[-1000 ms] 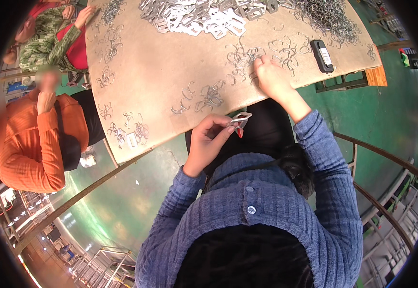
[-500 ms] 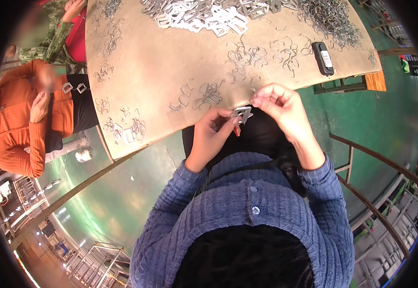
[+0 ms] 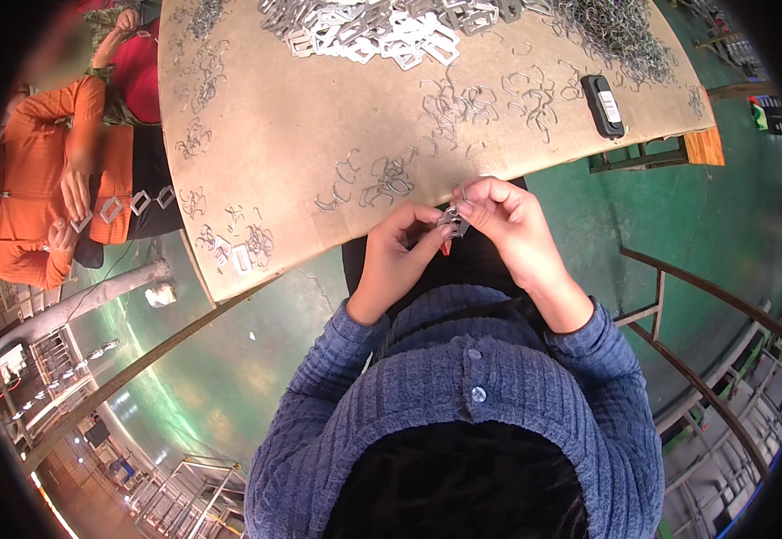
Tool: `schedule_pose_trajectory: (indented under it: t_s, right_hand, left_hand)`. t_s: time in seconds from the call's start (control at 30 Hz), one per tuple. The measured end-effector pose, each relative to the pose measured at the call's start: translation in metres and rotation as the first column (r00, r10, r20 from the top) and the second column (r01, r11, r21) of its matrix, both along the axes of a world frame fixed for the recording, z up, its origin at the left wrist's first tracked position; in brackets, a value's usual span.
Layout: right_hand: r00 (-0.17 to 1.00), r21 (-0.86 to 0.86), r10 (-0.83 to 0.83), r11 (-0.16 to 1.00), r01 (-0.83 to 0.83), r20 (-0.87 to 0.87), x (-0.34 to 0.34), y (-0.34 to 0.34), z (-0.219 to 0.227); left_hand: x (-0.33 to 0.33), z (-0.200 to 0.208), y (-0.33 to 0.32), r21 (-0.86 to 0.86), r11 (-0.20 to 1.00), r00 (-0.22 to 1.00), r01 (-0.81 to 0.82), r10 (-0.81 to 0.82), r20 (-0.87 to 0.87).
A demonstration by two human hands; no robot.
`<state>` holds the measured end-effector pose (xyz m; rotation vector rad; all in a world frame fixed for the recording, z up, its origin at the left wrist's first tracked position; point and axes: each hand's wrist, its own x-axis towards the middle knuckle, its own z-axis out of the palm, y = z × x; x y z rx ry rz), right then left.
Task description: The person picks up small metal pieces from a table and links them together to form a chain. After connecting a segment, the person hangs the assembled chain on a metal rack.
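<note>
Left hand, head view: the left hand (image 3: 395, 256) is holding a silver metal frame (image 3: 453, 222) over the lap, just off the near edge of the bench (image 3: 274, 153); its grip is pinching the frame between thumb and fingers.
Right hand, head view: the right hand (image 3: 520, 235) is meeting the left at the frame; its grip is pinching what is looking like 1 thin wire hook (image 3: 464, 194), partly hidden by the fingertips.
Just changed: the right hand, over the hook clusters 1.0 s ago and slightly apart from the left 0.5 s ago, is now closing in on the frame.
Meaning for the work: both hands are now acting at 1 spot, so hook and frame are, by judgement, being brought together; whether they are linking is not showing.
Red piece: a small red thing (image 3: 446, 247) is showing just below the frame.
Loose hooks: small clusters (image 3: 391, 178) are lying along the near edge; a dense heap (image 3: 615, 40) is filling the far right corner.
Frame pile: loose frames (image 3: 373, 31) are lying heaped toward the far edge.
Black device: a black device (image 3: 601, 106) is lying near the right corner.
Orange sleeve: beyond the left edge, a co-worker in orange is handling a chain of frames (image 3: 140, 201).
</note>
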<state>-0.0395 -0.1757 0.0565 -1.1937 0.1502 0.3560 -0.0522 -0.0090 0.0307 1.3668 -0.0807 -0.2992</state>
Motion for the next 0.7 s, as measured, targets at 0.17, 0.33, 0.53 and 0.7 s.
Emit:
schedule_pose_trajectory:
  t_s: [0.17,0.33,0.53,0.7]
  right_hand:
    - [0.834,-0.401,0.041,0.889,0.221,0.55,-0.012,0.012,-0.002]
    - [0.72,-0.438,0.071,0.833,0.338,0.691,-0.021,0.011,0.003]
    - [0.687,-0.49,0.152,0.808,0.328,0.71,-0.02,0.01,0.005]
    - [0.703,-0.487,0.144,0.815,0.315,0.696,-0.019,0.009,0.006]
  left_hand:
    - [0.005,0.004,0.005,0.075,0.991,0.993,0.112,-0.111,-0.028]
    - [0.069,0.007,0.039,0.084,0.821,0.825,0.564,-0.557,-0.099]
    - [0.211,-0.045,0.009,0.67,0.596,0.756,-0.443,-0.153,0.636]
    - [0.239,-0.051,0.002,0.777,0.297,0.744,-0.556,-0.24,0.624]
